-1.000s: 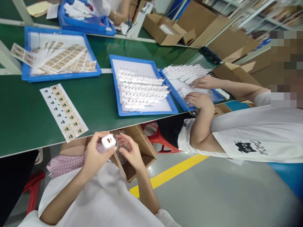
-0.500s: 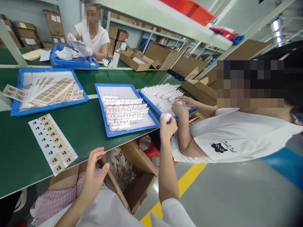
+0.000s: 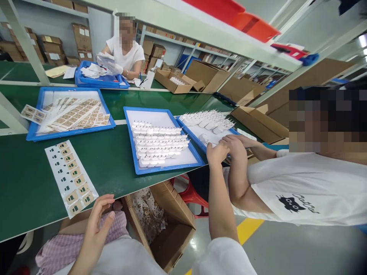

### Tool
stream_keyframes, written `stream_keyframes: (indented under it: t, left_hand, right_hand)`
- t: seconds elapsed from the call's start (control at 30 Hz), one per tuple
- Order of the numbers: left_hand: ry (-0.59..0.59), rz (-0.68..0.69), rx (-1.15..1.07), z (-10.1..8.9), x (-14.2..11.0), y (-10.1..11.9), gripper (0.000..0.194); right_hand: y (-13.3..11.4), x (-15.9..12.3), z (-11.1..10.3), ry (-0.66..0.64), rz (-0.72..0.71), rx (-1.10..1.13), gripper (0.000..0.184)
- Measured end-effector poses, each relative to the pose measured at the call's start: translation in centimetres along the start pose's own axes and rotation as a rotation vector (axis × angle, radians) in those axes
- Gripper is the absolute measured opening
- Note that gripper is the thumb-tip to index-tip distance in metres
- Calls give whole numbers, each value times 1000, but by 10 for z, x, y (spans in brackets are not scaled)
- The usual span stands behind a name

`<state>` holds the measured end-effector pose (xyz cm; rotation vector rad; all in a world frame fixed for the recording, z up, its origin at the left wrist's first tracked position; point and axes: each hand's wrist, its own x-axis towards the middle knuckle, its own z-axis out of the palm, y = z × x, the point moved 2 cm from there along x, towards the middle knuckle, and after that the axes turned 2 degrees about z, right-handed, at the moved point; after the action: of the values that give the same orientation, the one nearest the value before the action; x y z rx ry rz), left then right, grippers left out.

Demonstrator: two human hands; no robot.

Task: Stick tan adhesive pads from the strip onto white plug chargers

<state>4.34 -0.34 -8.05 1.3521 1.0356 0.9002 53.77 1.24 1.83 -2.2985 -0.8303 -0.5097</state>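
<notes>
My left hand [image 3: 99, 219] is open at the table's front edge, thumb apart from the fingers, nothing in it. Closest to it lies a sheet of tan stickers [image 3: 71, 175], partly peeled off. My right hand [image 3: 218, 153] reaches to the near edge of the right blue tray [image 3: 190, 131], close beside a co-worker's hands [image 3: 236, 147]. Its fingers are curled, and what they hold is hidden. White pieces with thin dark tips [image 3: 210, 118] fill the back of that tray. More such white pieces [image 3: 160, 143] stand in rows in the middle blue tray [image 3: 169, 168].
A left blue tray [image 3: 33, 131] holds more sticker sheets [image 3: 77, 110]. Below the edge stands a cardboard box [image 3: 172, 225] with scraps, near a red stool [image 3: 192, 193]. Across the table, a gloved person [image 3: 126, 53] works over another blue tray [image 3: 100, 82].
My right hand has moved away to the right tray; the white piece it held no longer shows clearly. My left hand has drawn back slightly, lower and leftward. The view has shifted.
</notes>
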Motion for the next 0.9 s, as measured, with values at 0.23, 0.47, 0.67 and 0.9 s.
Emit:
stream_keyframes:
  t: [0.23,0.47,0.67,0.9]
  left_hand:
    - [15,-1,-26,8,-4,10,33]
    - [-58,27,-11,2,-8,5,33]
    - [-123,-8,-60,-3,-13,10,34]
    - [-390,-144,-348,17,-12,48,58]
  right_hand:
    - [-54,-91,-5,-459,-417,288,38]
    - [-88,-117,6,-604,-561,340,26]
    - [-80,-96,-16,-421,-578,326,25]
    - [-115,-180,-106,64,-878,411,7]
